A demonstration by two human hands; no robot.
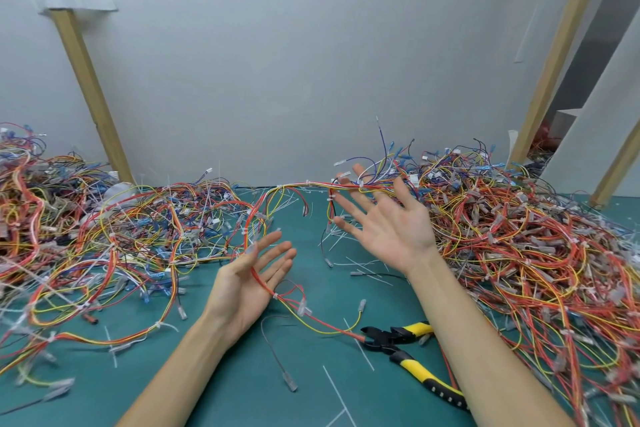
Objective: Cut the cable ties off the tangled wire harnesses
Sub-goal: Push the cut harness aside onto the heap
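Both hands are released, fingers straight: the left hand (pixel 249 282), left of the cutters (pixel 408 347), carries a red wire harness (pixel 266 288) across its palm (its end reaches the cutters' head); the right hand (pixel 384 229) spreads beyond the cutters, with 2 tangled piles (pixel 536 253) flanking them

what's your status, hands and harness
Left hand open, red wire across palm. Right hand open, harness strand across its fingers. Cutters on mat, unheld.
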